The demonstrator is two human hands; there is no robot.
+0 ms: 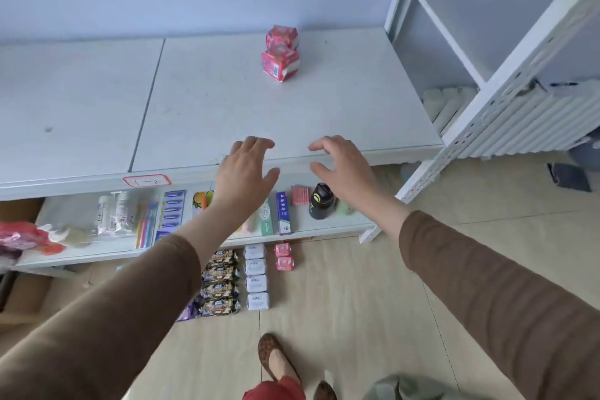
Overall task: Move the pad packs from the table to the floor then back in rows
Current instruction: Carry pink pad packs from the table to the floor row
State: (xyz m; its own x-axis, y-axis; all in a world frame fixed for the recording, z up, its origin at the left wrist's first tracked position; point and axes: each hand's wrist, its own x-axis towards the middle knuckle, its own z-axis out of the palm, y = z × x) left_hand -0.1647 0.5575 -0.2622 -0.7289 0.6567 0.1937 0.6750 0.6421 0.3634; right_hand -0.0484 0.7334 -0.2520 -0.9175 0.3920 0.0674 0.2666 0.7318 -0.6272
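- On the lower shelf [201,245] under the bench: toothbrushes [145,227], a blue card of razors [171,213], toothpaste boxes [283,213], a pink comb-like item [299,195] and a black bottle [320,201].
- A red-bordered label [146,180] is stuck to the bench's front edge.
- At right, a white metal rack [506,81] leans at an angle, white rolls [446,104] stacked behind it.
- Snack bars [220,286] lie in a row on the floor.
- Cardboard boxes [22,295] stand at far left.

We see a white table [227,101] with pink pad packs [281,53] stacked on it. More packs [256,276] lie in rows on the floor [357,302].
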